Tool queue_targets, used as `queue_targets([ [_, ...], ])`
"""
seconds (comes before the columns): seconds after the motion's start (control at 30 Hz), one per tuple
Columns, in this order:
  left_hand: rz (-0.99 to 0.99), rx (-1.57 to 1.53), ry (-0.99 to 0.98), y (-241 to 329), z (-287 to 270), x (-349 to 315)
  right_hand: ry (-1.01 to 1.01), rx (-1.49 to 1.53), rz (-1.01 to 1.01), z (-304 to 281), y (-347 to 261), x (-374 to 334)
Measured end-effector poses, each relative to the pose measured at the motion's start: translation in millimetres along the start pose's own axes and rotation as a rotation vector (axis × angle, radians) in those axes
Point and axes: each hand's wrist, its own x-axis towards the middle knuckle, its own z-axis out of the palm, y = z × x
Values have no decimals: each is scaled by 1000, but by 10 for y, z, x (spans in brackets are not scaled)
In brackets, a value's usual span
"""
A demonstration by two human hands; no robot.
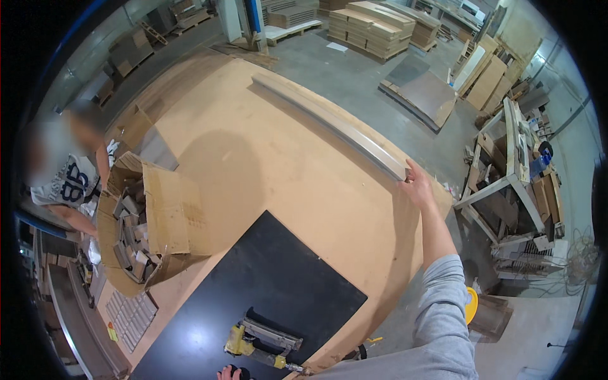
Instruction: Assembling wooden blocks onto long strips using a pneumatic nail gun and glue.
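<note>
My right hand (416, 185) reaches far out over the table, its fingers closed on the near right end of a long pale grey strip (335, 126). The strip lies along the table's far edge. Low in the view, only the fingers of my left hand (225, 373) show, curled beside a small black thing that I cannot make out. Just above them, a yellow and grey nail gun (263, 341) with a hose fitting lies on a black panel (259, 272).
The panel rests on a large tan board tabletop (304, 183). At left stands an open cardboard box (180, 212) of offcuts, with a person (66, 161) behind it. Several grey strips (131, 316) lie nearby. Stacked boards (373, 26) and a white-framed rack (506, 171) stand beyond.
</note>
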Motion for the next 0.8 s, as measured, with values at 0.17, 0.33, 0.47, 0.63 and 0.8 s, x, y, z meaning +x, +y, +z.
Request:
queue_targets([
  [0.17,-19,6,12,11,-27,-31,-111,-29,96,77,-136,25],
  [0.33,-119,-28,-81,-30,82,-154,153,268,130,265,174,-261],
  [0.47,-66,-47,-28,-81,90,-182,324,566,154,566,125,-1159],
  [0.63,-124,-102,-5,-45,-83,-141,290,461,227,810,-380,-2552],
  [0.8,-91,-172,51,-27,-112,-26,48,498,132,883,-955,-3825],
])
